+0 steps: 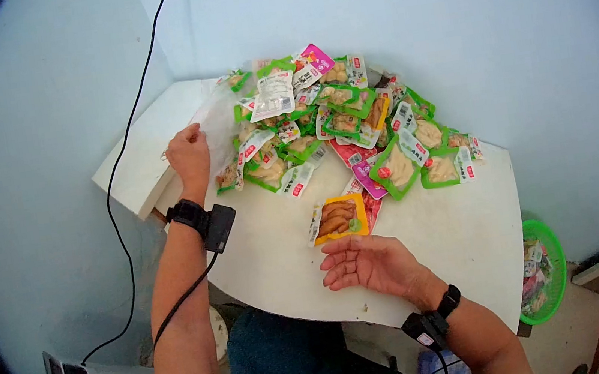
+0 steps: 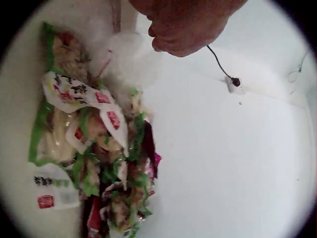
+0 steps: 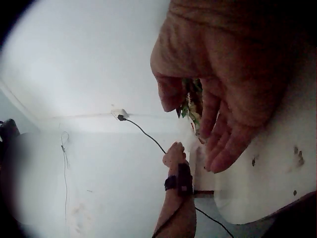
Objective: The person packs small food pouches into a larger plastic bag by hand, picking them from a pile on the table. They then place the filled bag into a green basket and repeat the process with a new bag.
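Note:
A clear plastic bag lies at the left edge of a heap of food packets. My left hand has its fingers curled at the bag's left edge and appears to pinch it; the left wrist view shows the hand beside the cloudy bag, the exact contact hidden. My right hand, palm turned inward and fingers loosely bent, holds nothing just in front of a yellow packet of brown pieces. In the right wrist view a gap separates the thumb and fingers of that hand.
The packets rest on a white table against the wall, with a white box-like surface at its left. A green basket with packets stands on the floor at the right. A black cable hangs at the left.

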`<act>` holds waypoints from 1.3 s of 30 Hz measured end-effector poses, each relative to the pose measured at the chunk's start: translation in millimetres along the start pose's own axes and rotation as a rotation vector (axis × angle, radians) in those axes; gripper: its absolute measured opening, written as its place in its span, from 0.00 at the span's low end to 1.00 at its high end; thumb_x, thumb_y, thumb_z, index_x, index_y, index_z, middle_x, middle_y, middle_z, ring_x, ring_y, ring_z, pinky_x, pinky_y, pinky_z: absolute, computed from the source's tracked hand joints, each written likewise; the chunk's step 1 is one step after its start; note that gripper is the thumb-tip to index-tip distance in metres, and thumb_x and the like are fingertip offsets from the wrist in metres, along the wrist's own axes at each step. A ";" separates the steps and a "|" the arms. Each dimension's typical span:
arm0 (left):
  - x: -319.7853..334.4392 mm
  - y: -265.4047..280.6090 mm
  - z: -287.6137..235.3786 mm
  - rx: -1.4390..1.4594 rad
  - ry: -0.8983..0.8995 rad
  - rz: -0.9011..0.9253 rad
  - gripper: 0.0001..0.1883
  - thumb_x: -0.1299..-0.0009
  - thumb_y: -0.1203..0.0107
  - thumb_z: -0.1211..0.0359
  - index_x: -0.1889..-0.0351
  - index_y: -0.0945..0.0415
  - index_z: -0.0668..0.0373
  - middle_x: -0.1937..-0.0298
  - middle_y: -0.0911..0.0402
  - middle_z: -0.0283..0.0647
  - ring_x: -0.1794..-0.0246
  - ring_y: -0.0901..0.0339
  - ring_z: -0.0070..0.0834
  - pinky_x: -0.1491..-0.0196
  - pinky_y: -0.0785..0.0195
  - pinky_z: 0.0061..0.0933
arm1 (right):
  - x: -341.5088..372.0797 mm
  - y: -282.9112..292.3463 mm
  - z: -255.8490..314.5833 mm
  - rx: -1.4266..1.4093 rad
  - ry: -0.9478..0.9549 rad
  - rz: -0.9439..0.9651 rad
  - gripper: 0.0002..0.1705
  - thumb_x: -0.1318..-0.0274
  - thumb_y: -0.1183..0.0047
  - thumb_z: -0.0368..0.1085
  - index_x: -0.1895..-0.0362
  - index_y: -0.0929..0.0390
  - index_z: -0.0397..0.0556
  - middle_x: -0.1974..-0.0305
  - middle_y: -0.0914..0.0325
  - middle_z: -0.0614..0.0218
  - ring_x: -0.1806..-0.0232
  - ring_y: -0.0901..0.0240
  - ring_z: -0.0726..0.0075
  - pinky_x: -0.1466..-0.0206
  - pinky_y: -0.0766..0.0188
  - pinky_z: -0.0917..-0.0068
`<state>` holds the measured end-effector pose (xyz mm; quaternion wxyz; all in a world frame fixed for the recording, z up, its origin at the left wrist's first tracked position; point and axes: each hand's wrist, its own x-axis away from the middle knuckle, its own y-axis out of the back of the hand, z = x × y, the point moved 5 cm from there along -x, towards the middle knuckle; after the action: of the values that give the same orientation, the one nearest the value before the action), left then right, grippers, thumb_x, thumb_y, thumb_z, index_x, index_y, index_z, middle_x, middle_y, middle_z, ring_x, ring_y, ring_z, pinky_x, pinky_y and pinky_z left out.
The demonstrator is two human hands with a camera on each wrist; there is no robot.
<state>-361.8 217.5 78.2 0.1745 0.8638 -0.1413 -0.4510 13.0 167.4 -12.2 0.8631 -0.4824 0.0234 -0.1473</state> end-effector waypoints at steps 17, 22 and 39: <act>10.9 142.3 -163.8 0.888 -0.021 -0.084 0.09 0.31 0.40 0.75 0.54 0.18 0.69 0.60 0.14 0.44 0.60 0.18 0.26 0.52 0.24 0.25 | 3.9 6.9 16.9 0.049 0.141 -0.022 0.29 0.34 0.54 0.47 0.38 0.31 0.39 0.46 0.23 0.51 0.44 0.24 0.47 0.39 0.28 0.54; 78.8 170.7 -177.9 1.188 0.327 0.060 0.11 0.29 0.44 0.77 0.50 0.22 0.71 0.53 0.17 0.48 0.54 0.18 0.34 0.49 0.23 0.31 | 8.6 -11.8 24.6 0.201 0.382 -0.067 0.29 0.36 0.45 0.43 0.34 0.33 0.47 0.43 0.25 0.63 0.43 0.26 0.59 0.39 0.29 0.59; 252.6 152.2 -100.1 1.322 0.996 0.424 0.22 0.26 0.45 0.61 0.38 0.36 0.59 0.47 0.21 0.49 0.49 0.20 0.40 0.51 0.22 0.34 | 4.6 3.2 23.9 0.151 0.319 -0.050 0.16 0.36 0.52 0.30 0.46 0.26 0.37 0.52 0.20 0.57 0.52 0.20 0.57 0.49 0.20 0.57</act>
<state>-152.3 -3.4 12.4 -0.2428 0.8410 -0.4408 0.1986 22.6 187.5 -1.7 0.8782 -0.3874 0.1368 -0.2447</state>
